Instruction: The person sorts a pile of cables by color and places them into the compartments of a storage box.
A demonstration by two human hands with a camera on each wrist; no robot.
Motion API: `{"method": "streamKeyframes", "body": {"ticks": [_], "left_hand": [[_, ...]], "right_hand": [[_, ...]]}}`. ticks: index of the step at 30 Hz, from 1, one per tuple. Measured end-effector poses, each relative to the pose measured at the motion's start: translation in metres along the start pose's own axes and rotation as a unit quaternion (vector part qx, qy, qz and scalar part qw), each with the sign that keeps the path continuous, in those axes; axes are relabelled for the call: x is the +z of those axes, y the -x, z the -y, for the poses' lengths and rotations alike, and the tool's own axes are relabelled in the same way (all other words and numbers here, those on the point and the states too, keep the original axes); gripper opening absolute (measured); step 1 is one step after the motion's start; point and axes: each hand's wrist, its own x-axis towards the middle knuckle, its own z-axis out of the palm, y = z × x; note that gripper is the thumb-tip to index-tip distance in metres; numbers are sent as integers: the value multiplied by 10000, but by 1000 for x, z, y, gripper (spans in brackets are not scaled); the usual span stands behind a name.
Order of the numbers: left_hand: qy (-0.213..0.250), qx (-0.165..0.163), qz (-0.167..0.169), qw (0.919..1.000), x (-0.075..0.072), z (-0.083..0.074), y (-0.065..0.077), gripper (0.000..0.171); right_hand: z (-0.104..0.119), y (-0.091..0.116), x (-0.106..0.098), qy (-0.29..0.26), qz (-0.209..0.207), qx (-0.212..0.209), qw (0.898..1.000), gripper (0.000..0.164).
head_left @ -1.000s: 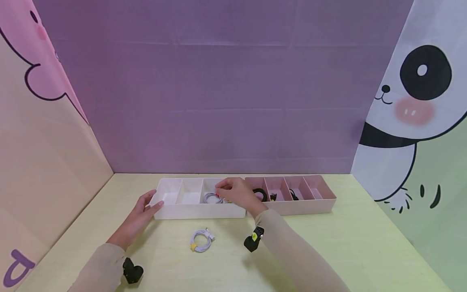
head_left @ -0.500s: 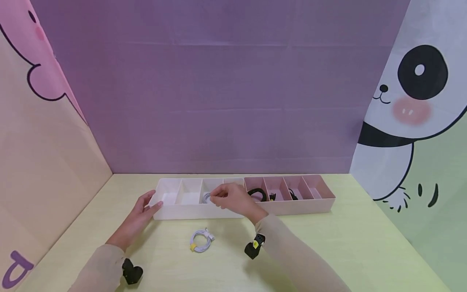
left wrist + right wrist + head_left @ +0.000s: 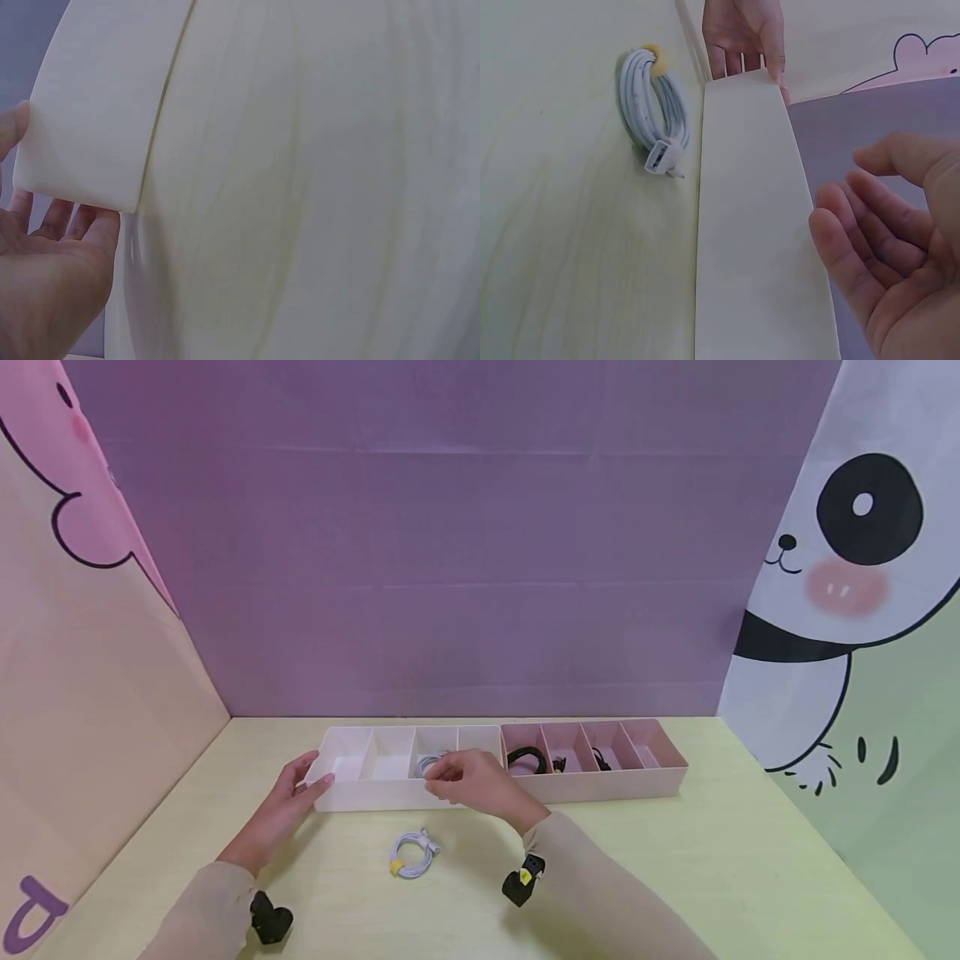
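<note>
A white divided box (image 3: 375,795) stands on the table, and my left hand (image 3: 288,789) grips its left end, thumb at the front and fingers along the end wall. In the left wrist view, these fingers (image 3: 101,225) touch the end wall. Over the front rim of the same box hovers my right hand (image 3: 480,785), loosely curled with nothing in it; the right wrist view shows its thumb and fingers apart. A coiled pale cable (image 3: 429,764) lies in the third compartment, partly hidden behind that hand. Another coiled white cable (image 3: 412,856) with a yellow tie lies on the table.
A pink divided box (image 3: 607,783) adjoins the white one on the right. Inside it are a coiled black cable (image 3: 534,755), a small dark plug (image 3: 559,765) and a short black cable (image 3: 602,760). A purple backdrop (image 3: 480,568) rises behind the table.
My right hand has drawn back from the third compartment toward the front rim, leaving the pale cable inside. My left hand has stayed on the box end.
</note>
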Motion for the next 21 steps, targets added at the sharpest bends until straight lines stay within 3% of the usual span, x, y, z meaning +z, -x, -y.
{"method": "streamKeyframes", "body": {"ticks": [7,13,21], "left_hand": [[-83,-23,43,10000,-1,4,-6,87],[-108,-107,64,9999,0,7,-10,88],[-82,-78,35,9999,2,11,-12,88]], "right_hand": [[-5,2,7,613,125,-130,9980,8],[-11,4,16,907,361,-365,9946,4],[-17,5,24,1149,451,-325,9918,6]]}}
